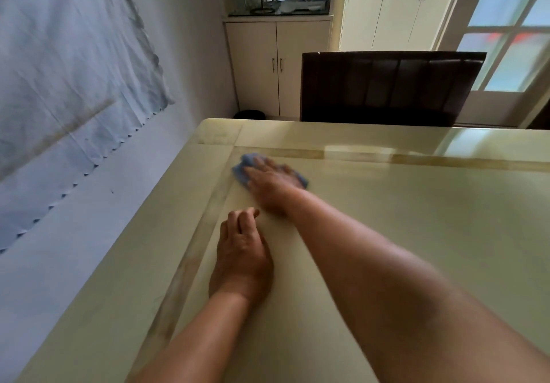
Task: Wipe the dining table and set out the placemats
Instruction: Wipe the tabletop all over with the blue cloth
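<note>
The cream dining table fills the lower right of the head view, with a darker inlaid band near its edges. My right hand lies flat on a crumpled blue cloth near the table's far left corner, pressing it against the surface. My left hand rests on the table closer to me, fingers loosely curled, holding nothing. No placemats are in view.
A dark padded chair back stands at the table's far side. The wall on the left carries a hanging white cloth. Cream cabinets with glassware on top stand at the back, and a glazed door is at the right.
</note>
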### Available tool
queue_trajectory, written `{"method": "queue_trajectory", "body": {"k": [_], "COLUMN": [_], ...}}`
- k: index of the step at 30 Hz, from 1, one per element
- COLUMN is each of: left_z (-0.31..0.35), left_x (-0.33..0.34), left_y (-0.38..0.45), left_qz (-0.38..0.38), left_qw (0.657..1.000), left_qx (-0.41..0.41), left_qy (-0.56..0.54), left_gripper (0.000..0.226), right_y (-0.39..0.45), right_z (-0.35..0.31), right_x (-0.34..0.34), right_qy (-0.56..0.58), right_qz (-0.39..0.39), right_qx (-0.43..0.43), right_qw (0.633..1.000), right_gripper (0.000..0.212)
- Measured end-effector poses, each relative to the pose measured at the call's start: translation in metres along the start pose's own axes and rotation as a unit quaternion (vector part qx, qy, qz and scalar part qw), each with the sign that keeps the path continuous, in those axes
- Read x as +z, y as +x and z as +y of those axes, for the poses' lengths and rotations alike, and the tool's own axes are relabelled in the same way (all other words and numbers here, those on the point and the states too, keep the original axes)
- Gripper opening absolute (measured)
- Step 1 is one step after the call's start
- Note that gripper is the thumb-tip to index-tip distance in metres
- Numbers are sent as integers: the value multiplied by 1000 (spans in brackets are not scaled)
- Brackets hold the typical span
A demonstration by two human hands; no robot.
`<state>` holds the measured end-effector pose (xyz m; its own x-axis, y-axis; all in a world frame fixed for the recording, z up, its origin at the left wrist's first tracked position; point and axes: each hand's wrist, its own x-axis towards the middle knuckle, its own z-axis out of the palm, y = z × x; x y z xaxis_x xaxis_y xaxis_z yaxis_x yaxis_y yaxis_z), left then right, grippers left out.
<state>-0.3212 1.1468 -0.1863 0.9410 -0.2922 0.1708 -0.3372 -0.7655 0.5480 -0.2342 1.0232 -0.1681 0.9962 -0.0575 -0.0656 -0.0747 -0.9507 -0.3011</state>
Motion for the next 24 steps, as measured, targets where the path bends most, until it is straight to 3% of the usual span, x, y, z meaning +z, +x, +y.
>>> {"method": "queue_trajectory", "body": {"k": [2, 4, 10, 16, 20, 24], "left_z": [-1, 2, 0, 0, -2, -1], "left_x": [-1, -1, -1, -2, -1, 1], "left_y": [-1, -2, 2, 0, 1, 1], "left_qz": [-2, -4, -11, -4, 10, 20], "left_qw": [1000, 1000, 999, 999, 999, 999], "left_qx": [-13, -5, 28, 29, 31, 34], "left_qy": [-9, -2, 43, 34, 28, 28], "left_gripper": [36, 36, 48, 46, 45, 42], "right_y": [-2, -6, -29, -81, -112, -137], "right_z": [-12, -5, 70, 166, 192, 171], "right_x": [7, 3, -21, -40, -49, -44], "right_qy": [-22, 0, 19, 2, 13, 19], "right_qz": [-38, -35, 12, 45, 48, 37], "right_qx": [-69, -67, 89, 268, 302, 269], "right_qw": [997, 997, 996, 962, 952, 962], "right_gripper": [55, 52, 48, 50, 52, 51]}}
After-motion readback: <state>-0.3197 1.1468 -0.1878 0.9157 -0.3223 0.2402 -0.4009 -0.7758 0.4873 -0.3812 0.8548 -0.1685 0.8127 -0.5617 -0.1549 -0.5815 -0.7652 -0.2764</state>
